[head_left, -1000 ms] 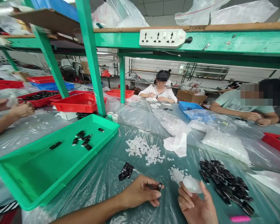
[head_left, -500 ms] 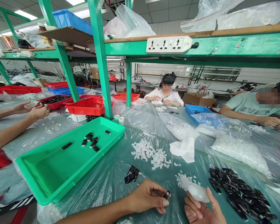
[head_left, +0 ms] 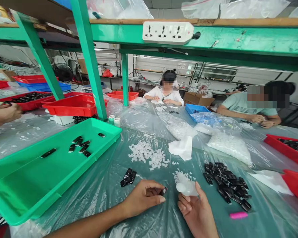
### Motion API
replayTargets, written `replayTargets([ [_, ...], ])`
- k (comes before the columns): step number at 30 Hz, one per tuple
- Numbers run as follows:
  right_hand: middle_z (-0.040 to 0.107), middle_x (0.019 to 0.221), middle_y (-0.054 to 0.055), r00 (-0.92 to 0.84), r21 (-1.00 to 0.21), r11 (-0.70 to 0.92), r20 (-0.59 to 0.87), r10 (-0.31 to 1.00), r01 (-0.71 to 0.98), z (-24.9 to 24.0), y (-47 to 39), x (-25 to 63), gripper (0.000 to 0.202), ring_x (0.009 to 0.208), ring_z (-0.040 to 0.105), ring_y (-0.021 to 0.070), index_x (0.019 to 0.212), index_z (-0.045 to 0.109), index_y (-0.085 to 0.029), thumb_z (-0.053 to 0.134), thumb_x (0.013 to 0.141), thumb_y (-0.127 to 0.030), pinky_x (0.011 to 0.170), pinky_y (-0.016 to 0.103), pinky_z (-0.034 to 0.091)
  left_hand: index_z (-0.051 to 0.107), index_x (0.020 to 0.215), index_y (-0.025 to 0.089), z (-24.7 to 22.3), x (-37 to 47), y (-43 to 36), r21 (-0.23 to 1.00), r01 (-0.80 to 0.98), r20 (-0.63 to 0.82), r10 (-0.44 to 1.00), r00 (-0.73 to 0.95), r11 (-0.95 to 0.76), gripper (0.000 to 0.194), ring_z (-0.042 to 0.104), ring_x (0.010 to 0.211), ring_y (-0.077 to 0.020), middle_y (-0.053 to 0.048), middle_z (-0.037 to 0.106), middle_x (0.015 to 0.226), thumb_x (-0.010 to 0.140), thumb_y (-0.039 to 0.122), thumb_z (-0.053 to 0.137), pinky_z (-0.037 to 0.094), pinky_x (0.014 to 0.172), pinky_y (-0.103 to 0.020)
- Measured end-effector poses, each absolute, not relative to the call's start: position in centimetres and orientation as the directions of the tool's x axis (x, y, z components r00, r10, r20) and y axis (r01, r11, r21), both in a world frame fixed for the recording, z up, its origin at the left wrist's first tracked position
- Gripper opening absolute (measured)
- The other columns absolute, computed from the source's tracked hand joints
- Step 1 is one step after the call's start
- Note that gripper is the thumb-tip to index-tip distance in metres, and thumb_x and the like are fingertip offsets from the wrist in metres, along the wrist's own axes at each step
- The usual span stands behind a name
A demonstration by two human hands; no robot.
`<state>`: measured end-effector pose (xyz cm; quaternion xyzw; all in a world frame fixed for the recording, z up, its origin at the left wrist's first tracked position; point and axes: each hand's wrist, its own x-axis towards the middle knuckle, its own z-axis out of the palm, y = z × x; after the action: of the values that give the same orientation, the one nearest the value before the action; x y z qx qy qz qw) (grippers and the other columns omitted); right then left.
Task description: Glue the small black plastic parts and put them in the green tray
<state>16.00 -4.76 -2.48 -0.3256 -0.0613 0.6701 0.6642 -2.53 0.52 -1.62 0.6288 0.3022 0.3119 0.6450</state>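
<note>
My left hand [head_left: 142,199] pinches a small black plastic piece [head_left: 163,191] between thumb and fingers, its pale end facing right. In my right hand [head_left: 198,211], raised just beside it, is a translucent white oval object [head_left: 187,188], gripped between thumb and fingers. Behind that object lies a heap of tiny white bits [head_left: 180,175]. A few black pieces [head_left: 128,177] rest on the plastic-covered table beyond my left hand. To the right of my right hand is a big pile of black pieces [head_left: 225,183]. Farther back, small white pieces [head_left: 147,153] form another heap.
A green tray [head_left: 22,195] with several black pieces stands at left. A pink object [head_left: 238,215] lies at right, near a red tray [head_left: 288,148]. Bags of white pieces [head_left: 229,148] sit farther back. A green shelf frame [head_left: 89,66] rises ahead; co-workers sit around the table.
The view has turned to the right, bringing the pink object and red trays at right into sight. Both hands keep their holds; the white object is tilted differently.
</note>
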Motion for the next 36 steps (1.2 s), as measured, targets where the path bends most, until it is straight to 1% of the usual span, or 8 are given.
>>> replayTargets([
  [4, 0.038, 0.051, -0.008, 0.169, -0.624, -0.065, -0.308, 0.936, -0.778, -2.7, -4.8, 15.7, 0.025, 0.041, 0.029, 0.0063, 0.08, 0.054, -0.021, 0.055, 0.082, -0.046, 0.043, 0.021, 0.033, 0.068, 0.098, 0.012, -1.3, -2.7, 0.7, 0.996, 0.039, 0.04, 0.773, 0.633, -0.084, 0.031, 0.056, 0.074, -0.0155, -0.008, 0.062, 0.09, 0.074, 0.032, 0.068, 0.045, 0.066, -0.023],
  [8, 0.039, 0.052, -0.007, 0.184, -0.663, -0.052, -0.281, 0.942, -0.747, -2.8, -4.9, 15.4, 0.023, 0.042, 0.028, 0.0065, 0.079, 0.055, -0.021, 0.054, 0.083, -0.044, 0.044, 0.021, 0.034, 0.067, 0.1, 0.013, -1.1, -2.8, 0.7, 0.987, 0.082, 0.054, 0.762, 0.645, -0.14, 0.028, 0.057, 0.077, -0.017, -0.008, 0.063, 0.091, 0.076, 0.028, 0.066, 0.045, 0.069, -0.024],
  [12, 0.037, 0.051, -0.007, 0.194, -0.731, -0.072, -0.272, 0.942, -0.679, -2.6, -5.2, 15.2, 0.024, 0.043, 0.026, 0.0068, 0.085, 0.059, -0.02, 0.053, 0.084, -0.043, 0.045, 0.022, 0.035, 0.067, 0.102, 0.016, -1.1, -2.9, 0.7, 0.968, 0.149, 0.057, 0.758, 0.65, -0.201, 0.028, 0.057, 0.079, -0.0183, -0.007, 0.063, 0.092, 0.077, 0.029, 0.064, 0.045, 0.069, -0.025],
  [17, 0.036, 0.054, -0.006, 0.284, -0.857, -0.036, -0.21, 0.935, -0.515, -2.6, -5.6, 15.3, 0.029, 0.048, 0.031, 0.0086, 0.09, 0.061, -0.017, 0.056, 0.081, -0.045, 0.047, 0.021, 0.035, 0.066, 0.103, 0.018, -0.9, -2.8, 0.8, 0.954, 0.179, 0.064, 0.747, 0.661, -0.24, 0.028, 0.057, 0.077, -0.0174, -0.006, 0.062, 0.091, 0.079, 0.031, 0.062, 0.044, 0.067, -0.024],
  [22, 0.04, 0.054, -0.005, 0.349, -0.951, 0.04, -0.073, 0.934, -0.305, -2.7, -6.0, 15.4, 0.029, 0.05, 0.035, 0.0094, 0.091, 0.06, -0.019, 0.058, 0.079, -0.045, 0.048, 0.021, 0.033, 0.067, 0.101, 0.018, -0.6, -2.8, 0.8, 0.941, 0.207, 0.065, 0.743, 0.666, -0.268, 0.026, 0.056, 0.074, -0.0167, -0.006, 0.062, 0.089, 0.078, 0.031, 0.062, 0.044, 0.064, -0.023],
  [25, 0.047, 0.057, -0.004, 0.385, -0.982, 0.063, -0.01, 0.923, -0.179, -2.4, -6.3, 15.3, 0.031, 0.05, 0.038, 0.0096, 0.089, 0.059, -0.019, 0.059, 0.077, -0.047, 0.047, 0.021, 0.031, 0.067, 0.102, 0.019, -0.4, -2.8, 0.8, 0.938, 0.208, 0.072, 0.741, 0.668, -0.279, 0.026, 0.056, 0.073, -0.0163, -0.006, 0.062, 0.089, 0.078, 0.03, 0.062, 0.043, 0.063, -0.022],
  [29, 0.05, 0.059, -0.002, 0.414, -0.995, 0.089, 0.059, 0.908, -0.053, -1.9, -6.5, 15.2, 0.032, 0.051, 0.04, 0.0111, 0.087, 0.059, -0.019, 0.06, 0.075, -0.048, 0.047, 0.021, 0.032, 0.067, 0.101, 0.019, -0.3, -2.9, 0.8, 0.932, 0.209, 0.086, 0.742, 0.665, -0.295, 0.027, 0.056, 0.072, -0.0158, -0.006, 0.062, 0.089, 0.078, 0.031, 0.062, 0.043, 0.062, -0.021],
  [36, 0.056, 0.067, 0.001, 0.433, -0.992, 0.116, 0.122, 0.893, 0.04, -1.7, -6.6, 15.3, 0.031, 0.054, 0.044, 0.0131, 0.09, 0.059, -0.019, 0.061, 0.074, -0.046, 0.05, 0.023, 0.036, 0.067, 0.101, 0.019, -0.4, -2.8, 0.9, 0.93, 0.215, 0.083, 0.741, 0.666, -0.298, 0.027, 0.056, 0.072, -0.0159, -0.005, 0.062, 0.088, 0.078, 0.032, 0.063, 0.042, 0.061, -0.021],
])
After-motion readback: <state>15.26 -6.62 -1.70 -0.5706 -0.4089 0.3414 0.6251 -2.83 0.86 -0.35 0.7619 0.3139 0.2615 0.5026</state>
